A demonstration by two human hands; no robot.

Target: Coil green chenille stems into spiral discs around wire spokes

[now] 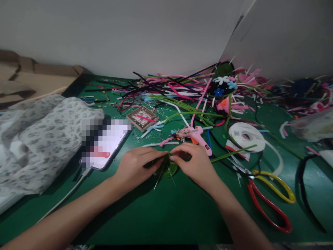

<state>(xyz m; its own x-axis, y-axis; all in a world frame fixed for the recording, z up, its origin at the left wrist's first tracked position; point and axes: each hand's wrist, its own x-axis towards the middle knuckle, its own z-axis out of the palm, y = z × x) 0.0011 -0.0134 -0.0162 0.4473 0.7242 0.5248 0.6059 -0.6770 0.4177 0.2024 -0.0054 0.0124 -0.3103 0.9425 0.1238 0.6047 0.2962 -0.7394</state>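
My left hand [137, 162] and my right hand [194, 162] meet at the middle of the table. Both pinch the upper edge of a small round green coil [172, 170] that looks like wound pipe cleaner. Thin pale strands stick out from it toward me. The fingers hide part of the coil. Just beyond my right hand lies a pink hot glue gun [199, 138], its nozzle pointing left. To the right are large scissors [261, 205], blades slightly apart, with one red and one yellow handle loop.
A phone [110, 152] with a cable lies at left beside patterned cloth [52, 139]. A square tray [132, 118] and a heap of coloured pipe cleaners [177, 86] are farther back. On the right are a white ribbon roll [235, 133] and a black strip [303, 187].
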